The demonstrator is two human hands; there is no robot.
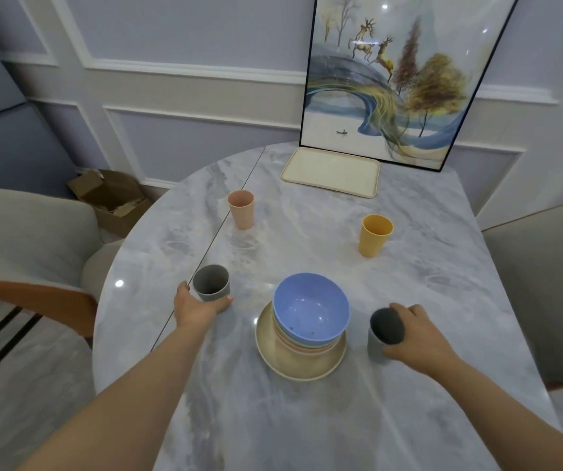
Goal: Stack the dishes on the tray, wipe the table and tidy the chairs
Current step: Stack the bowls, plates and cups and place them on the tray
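Head view: marble table point(307, 419), paneled wall point(188, 45), framed painting point(402, 79).

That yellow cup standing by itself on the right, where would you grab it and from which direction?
Grip the yellow cup around its side wall, about mid-height, coming from the near side. It stands upright, mouth up, with bare table all around, so nothing seems to block a sideways wrap. It narrows toward the base, so a hold nearer the wider rim would probably slip less.
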